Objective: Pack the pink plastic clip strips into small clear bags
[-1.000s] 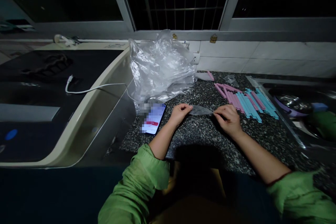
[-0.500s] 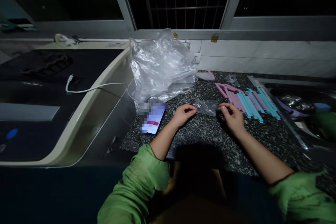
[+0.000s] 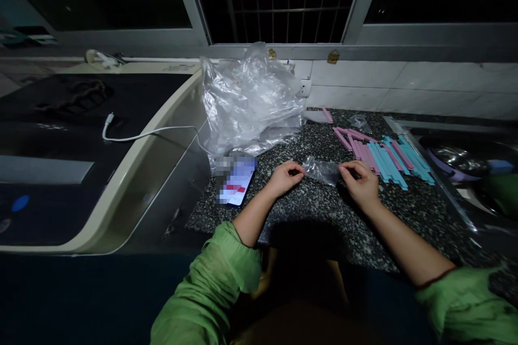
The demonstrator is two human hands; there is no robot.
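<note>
A small clear plastic bag [image 3: 322, 170] stretches between my two hands over the speckled countertop [image 3: 299, 205]. My left hand [image 3: 285, 178] pinches its left end between thumb and fingers. At the opposite end, my right hand [image 3: 361, 183] is closed on the bag with thumb and forefinger. To the right of my right hand lie several flat pink strips [image 3: 362, 152] and blue strips [image 3: 388, 164], side by side. A phone [image 3: 239, 183] with a lit screen rests left of my left hand.
A big heap of clear plastic bags [image 3: 251, 102] stands by the wall. On the left is a washing machine [image 3: 97, 210] with a white cable [image 3: 154, 132] across its top. A sink holding a metal bowl [image 3: 455, 159] lies at the right. Another small clear bag [image 3: 360, 123] sits behind the strips.
The right end of the small bag has come into my right hand's pinch; before, those fingers were just beside it. The bag has tilted and shifted slightly toward me.
</note>
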